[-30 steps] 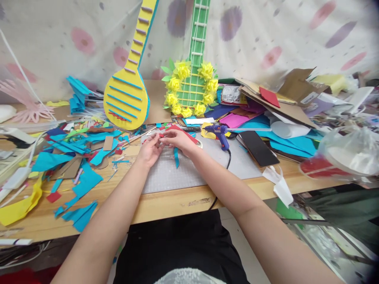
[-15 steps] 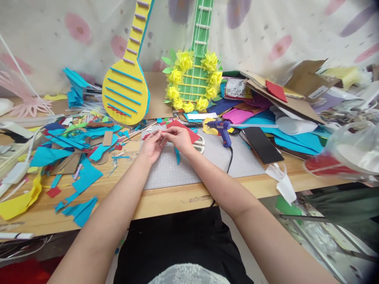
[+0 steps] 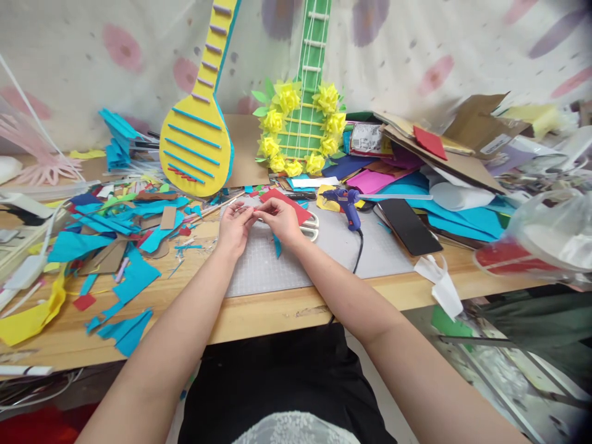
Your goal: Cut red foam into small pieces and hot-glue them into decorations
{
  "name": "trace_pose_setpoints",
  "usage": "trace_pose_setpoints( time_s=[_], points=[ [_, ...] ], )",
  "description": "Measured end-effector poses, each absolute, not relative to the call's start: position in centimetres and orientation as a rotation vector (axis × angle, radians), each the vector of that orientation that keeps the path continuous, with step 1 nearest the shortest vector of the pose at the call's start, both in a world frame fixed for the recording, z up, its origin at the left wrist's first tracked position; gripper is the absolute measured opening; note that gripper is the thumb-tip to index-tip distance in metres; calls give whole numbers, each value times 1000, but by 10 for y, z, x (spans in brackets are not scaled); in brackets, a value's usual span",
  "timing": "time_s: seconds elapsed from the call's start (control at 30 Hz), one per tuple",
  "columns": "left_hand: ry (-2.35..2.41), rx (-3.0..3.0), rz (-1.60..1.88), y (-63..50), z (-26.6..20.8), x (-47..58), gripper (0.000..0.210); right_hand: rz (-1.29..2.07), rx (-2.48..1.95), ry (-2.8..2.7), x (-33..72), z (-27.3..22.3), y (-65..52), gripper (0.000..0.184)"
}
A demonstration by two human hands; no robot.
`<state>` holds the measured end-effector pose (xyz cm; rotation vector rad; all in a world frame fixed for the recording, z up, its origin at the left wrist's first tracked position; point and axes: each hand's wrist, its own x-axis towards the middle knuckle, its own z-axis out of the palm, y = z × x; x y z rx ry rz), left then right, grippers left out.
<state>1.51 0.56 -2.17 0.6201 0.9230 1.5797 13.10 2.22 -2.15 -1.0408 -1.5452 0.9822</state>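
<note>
Over the grey cutting mat [image 3: 263, 271], my left hand [image 3: 234, 229] and my right hand [image 3: 280, 221] meet fingertip to fingertip. Both are closed in a pinch around a small red piece [image 3: 257, 210], mostly hidden by the fingers, so its exact shape does not show. Just behind my right hand lies a red sheet [image 3: 301, 213], partly covering scissors whose white handles [image 3: 312, 233] stick out. A narrow blue strip [image 3: 277, 246] lies on the mat below my right hand.
A purple glue gun [image 3: 348, 206] and a black phone [image 3: 409, 226] lie to the right. Blue scraps [image 3: 136, 271] litter the left side. A yellow paper lute [image 3: 197, 145] and a green stringed instrument with yellow flowers [image 3: 303, 123] stand behind. A bagged tub [image 3: 509, 256] sits far right.
The fingers have shifted slightly, and a bit of red now shows between the fingertips. My left hand has turned a little more upright. Things on the table stay put.
</note>
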Motion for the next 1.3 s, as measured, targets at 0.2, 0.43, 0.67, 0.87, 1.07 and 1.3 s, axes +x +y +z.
trace_pose_setpoints(
  time_s=[0.2,0.43,0.67,0.87,1.07,1.3],
  points=[
    [961,613,1656,8,-22,14,38,960,-1014,-1574,131,-26,23,23],
    [995,566,1694,11,-24,13,43,1123,-865,-1528,129,-32,26,35],
    [931,625,1683,10,-27,14,46,1249,-847,-1391,129,-31,28,42],
    [910,728,1704,12,-32,12,54,1229,-855,-1345,129,-35,31,45],
    [912,862,1654,12,-36,14,56,1183,-852,-1277,135,-30,35,39],
    [1238,911,1434,8,-27,6,21,1331,-802,-1397,161,-15,40,35]
  ],
)
